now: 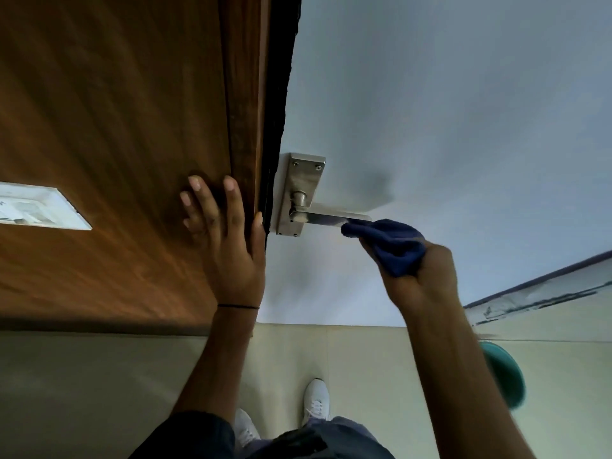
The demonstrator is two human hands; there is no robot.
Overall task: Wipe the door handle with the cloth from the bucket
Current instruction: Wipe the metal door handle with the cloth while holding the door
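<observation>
Left hand (228, 240): fingers spread, flat against the wooden door (116, 127) at its edge. Right hand (420, 276): fist closed around a blue cloth (390, 246), whose tip touches the free end of the steel handle (328, 218), hiding that end. Bucket (506, 372): teal, blurred, largely hidden behind the right forearm.

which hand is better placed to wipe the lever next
Right. The right hand holds the blue cloth at the door handle tip; the left hand lies flat on the door.
</observation>
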